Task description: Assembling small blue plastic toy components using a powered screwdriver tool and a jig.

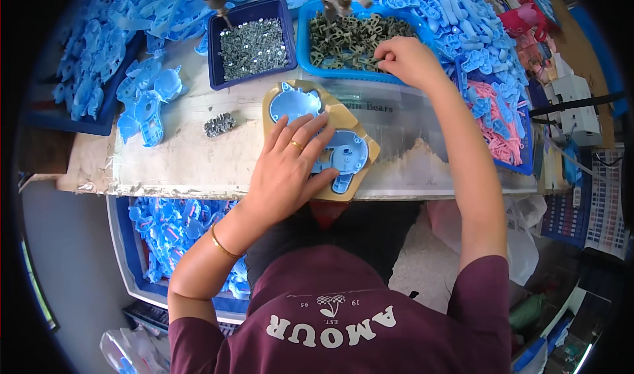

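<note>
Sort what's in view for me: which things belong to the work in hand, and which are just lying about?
In the work:
- tan fixture holding blue plastic shells, under the left hand
- light-blue tray of dull-green clips, right hand at it
- probably the metal fasteners in the dark-blue tray

Seemingly just lying about:
- plastic bag, lower left
- white box, right

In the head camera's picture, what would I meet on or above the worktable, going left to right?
Small group of blue plastic parts → little clump of metal pieces → left hand → right hand → thin pink pieces.
</note>
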{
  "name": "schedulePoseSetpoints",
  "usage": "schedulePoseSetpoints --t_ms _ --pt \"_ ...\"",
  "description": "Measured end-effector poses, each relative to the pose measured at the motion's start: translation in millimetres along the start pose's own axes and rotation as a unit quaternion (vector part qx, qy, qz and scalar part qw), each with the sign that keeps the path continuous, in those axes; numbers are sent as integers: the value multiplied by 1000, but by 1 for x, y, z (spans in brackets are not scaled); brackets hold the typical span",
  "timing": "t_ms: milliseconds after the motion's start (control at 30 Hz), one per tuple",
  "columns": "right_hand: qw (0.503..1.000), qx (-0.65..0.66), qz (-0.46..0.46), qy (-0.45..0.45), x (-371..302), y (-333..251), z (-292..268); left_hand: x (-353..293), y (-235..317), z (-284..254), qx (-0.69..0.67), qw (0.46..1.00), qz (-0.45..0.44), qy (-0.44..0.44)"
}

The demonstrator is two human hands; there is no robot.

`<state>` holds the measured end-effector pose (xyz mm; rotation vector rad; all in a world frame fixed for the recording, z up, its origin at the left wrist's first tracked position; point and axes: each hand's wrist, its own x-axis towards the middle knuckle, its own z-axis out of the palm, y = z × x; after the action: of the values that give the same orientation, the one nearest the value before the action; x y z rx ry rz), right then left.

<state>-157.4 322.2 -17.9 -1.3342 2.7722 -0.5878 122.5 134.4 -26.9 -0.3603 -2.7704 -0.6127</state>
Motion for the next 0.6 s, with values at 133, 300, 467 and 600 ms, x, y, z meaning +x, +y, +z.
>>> schedulePoseSetpoints --t_ms 133,300,467,600 --pt "998 -36 31 -43 10 5 0 -1 0 -1 1 1000 -5 -5" --pt "941 301 138 -74 -9 17 -24 5 2 -4 0 1000 3 -16" --pt "873 475 78 -76 -48 -52 -36 26 9 -18 -80 996 15 41" --pt "830 547 58 -87 -83 -108 -13 40 22 -13 -347 917 -157 115"
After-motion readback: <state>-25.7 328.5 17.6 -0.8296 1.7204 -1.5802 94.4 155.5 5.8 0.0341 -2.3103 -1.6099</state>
